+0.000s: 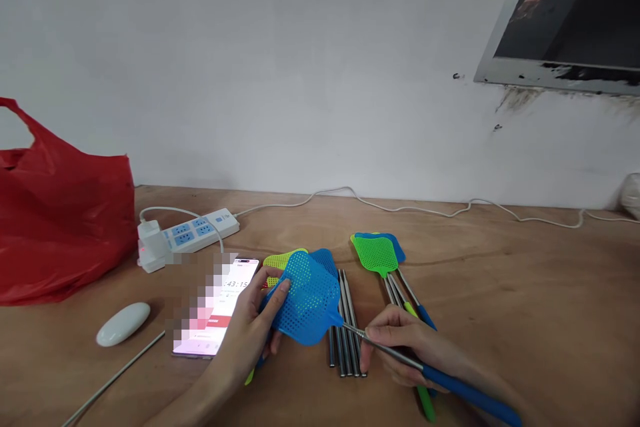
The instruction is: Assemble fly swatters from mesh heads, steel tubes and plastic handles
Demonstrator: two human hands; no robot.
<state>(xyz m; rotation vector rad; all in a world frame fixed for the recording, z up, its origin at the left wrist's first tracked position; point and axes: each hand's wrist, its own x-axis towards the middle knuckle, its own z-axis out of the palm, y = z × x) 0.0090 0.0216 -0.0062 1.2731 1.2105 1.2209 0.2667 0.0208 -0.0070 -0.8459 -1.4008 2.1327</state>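
My left hand (253,330) pinches the edge of a blue fly-swatter head (307,300), thumb on top, just above the wooden table (525,293). My right hand (405,343) is closed around that swatter's thin metal rod (387,349), near its blue grip (470,397). Under the head lie a yellow-green swatter head (280,259) and another blue head (325,259). Several bare metal rods (346,327) lie side by side between my hands. To the right lie assembled swatters, a green head (376,255) on top.
A lit phone (220,313) lies left of my left hand. A white oval object (123,323) and a loose rod (115,379) are further left. A power strip (187,235) with cable and a red plastic bag (60,227) stand at the back left.
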